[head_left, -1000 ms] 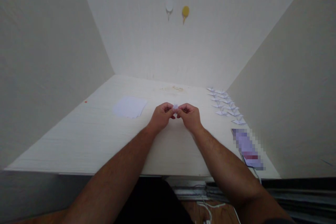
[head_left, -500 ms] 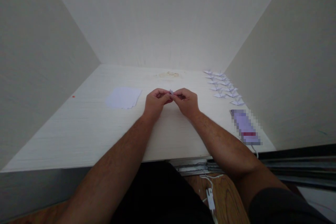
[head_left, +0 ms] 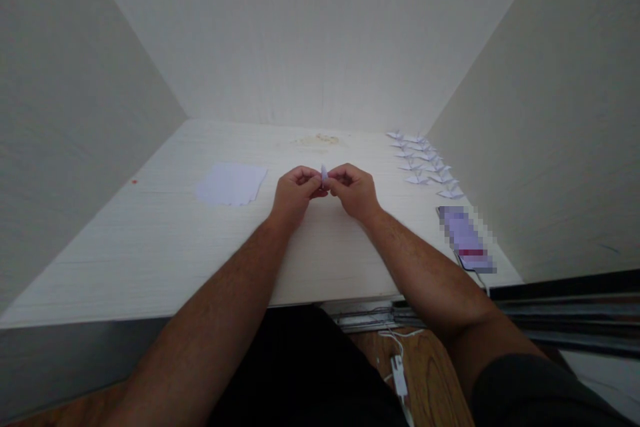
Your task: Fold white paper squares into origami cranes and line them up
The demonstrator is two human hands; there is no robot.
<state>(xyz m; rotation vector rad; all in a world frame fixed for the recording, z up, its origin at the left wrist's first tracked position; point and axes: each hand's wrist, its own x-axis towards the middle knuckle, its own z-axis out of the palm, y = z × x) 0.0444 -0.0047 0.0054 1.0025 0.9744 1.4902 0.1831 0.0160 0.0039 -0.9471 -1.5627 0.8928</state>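
Observation:
My left hand and my right hand meet above the middle of the white table. Both pinch a small folded piece of white paper between their fingertips. The fingers of each hand are curled closed around it, so only a narrow upright sliver of the paper shows. To the left of my hands lies a small stack of white paper sheets.
Several small folded paper figures lie in rows at the table's far right. A phone with a cable lies near the right front edge. Walls close the table in on three sides. A stain marks the far middle.
The camera has tilted downward, so the wall hooks have slid out of the top. My hands have stayed together and turned the folded paper slightly, so that it stands more upright.

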